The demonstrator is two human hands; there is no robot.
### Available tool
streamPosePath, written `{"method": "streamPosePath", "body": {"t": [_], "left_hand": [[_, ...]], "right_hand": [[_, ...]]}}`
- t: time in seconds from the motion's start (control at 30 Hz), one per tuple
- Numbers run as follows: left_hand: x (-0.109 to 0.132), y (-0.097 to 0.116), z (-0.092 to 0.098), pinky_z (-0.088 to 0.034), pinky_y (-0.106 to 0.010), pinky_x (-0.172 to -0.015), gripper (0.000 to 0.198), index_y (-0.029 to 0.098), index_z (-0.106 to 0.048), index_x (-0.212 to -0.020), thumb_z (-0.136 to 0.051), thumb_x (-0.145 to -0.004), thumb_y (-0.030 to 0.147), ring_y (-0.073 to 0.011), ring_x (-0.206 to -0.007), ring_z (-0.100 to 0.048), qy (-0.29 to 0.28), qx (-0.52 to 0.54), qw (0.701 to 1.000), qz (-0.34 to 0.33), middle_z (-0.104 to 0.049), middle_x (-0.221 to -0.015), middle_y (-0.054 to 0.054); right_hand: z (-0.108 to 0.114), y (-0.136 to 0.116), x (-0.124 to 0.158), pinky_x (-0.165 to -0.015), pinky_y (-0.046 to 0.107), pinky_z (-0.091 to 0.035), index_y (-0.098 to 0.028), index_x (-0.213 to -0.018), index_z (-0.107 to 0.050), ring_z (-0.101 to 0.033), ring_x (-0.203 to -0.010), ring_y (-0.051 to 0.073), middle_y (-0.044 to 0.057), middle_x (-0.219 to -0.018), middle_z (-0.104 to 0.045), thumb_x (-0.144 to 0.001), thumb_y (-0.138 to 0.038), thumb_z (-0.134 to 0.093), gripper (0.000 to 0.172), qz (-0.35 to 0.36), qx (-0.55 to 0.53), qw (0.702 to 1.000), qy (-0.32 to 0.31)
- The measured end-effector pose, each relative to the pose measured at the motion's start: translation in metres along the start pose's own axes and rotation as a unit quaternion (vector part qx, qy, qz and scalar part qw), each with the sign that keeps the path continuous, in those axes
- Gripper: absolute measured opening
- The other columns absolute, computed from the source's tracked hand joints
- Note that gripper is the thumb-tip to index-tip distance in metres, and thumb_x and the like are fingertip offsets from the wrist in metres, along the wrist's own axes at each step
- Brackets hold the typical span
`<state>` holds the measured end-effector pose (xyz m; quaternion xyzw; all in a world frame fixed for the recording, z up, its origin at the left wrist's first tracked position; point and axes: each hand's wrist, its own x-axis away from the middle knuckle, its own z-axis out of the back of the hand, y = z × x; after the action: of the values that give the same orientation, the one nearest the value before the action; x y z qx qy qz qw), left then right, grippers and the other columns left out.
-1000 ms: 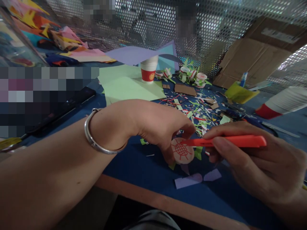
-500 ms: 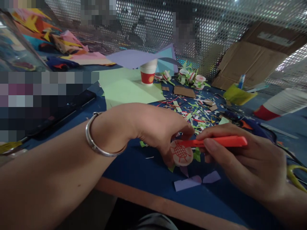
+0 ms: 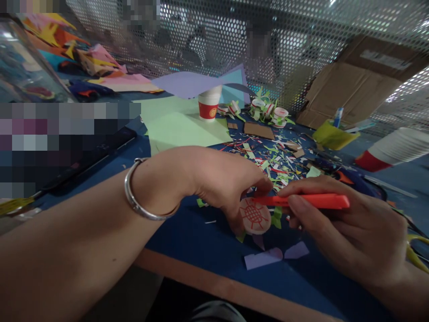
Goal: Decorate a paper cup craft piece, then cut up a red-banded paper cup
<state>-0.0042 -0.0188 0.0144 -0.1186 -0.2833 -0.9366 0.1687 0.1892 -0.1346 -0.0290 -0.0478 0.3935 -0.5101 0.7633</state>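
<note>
1. The left hand (image 3: 224,183) reaches in from the near left, forearm slanting toward the far right, a silver bracelet (image 3: 134,206) round the wrist. The wrist is arched high, back of the hand upward, fingers curling down on the right.
2. That hand grasps a small round disc (image 3: 255,217) by its left and far edge, thumb on the near left; the exact fingertip contact on the far side is hidden.
3. The disc is over the near middle of the blue table (image 3: 191,241). Its pale face, bearing a red grid with lines radiating outward, is turned up and toward the near side. Being round, the face shows no clear long axis. Green paper (image 3: 276,218) shows just to its right; whether the two are joined, I cannot tell.
4. The right hand (image 3: 348,232) comes from the near right, thumb and index finger gripping a red pen (image 3: 321,201), the other fingers curled beneath.
5. The pen lies nearly level, long axis running left to right. Its tip points left, at the disc's far part; whether it presses there is unclear.
6. Purple paper pieces (image 3: 263,258) lie just nearer than the disc; paper scraps (image 3: 281,156) spread beyond it.
</note>
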Motion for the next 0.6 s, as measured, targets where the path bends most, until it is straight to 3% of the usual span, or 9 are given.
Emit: {"method": "streamPosePath", "body": {"t": [0.43, 0.6], "left_hand": [[0.0, -0.0001, 0.0005, -0.04, -0.026, -0.067, 0.054, 0.023, -0.066, -0.112, -0.085, -0.064, 0.04, -0.018, -0.087, -0.064, -0.008, 0.012, 1.0, 0.001, -0.073, -0.106, 0.0], [-0.0005, -0.0007, -0.0002, -0.04, -0.025, -0.066, 0.054, 0.024, -0.066, -0.112, -0.087, -0.063, 0.038, -0.0177, -0.084, -0.065, -0.003, 0.021, 1.0, 0.008, -0.074, -0.103, 0.001]], "right_hand": [[-0.0009, -0.0031, -0.0002, -0.062, 0.019, -0.053, -0.029, -0.091, -0.07, -0.061, -0.049, 0.004, -0.009, -0.08, -0.075, -0.094, -0.029, -0.063, 0.007, -0.021, -0.003, 1.0, 0.011], [-0.0016, 0.0004, -0.002, -0.06, 0.018, -0.054, -0.03, -0.096, -0.069, -0.061, -0.048, 0.004, -0.009, -0.083, -0.076, -0.095, -0.028, -0.062, 0.008, 0.004, -0.008, 1.0, 0.006]]}}
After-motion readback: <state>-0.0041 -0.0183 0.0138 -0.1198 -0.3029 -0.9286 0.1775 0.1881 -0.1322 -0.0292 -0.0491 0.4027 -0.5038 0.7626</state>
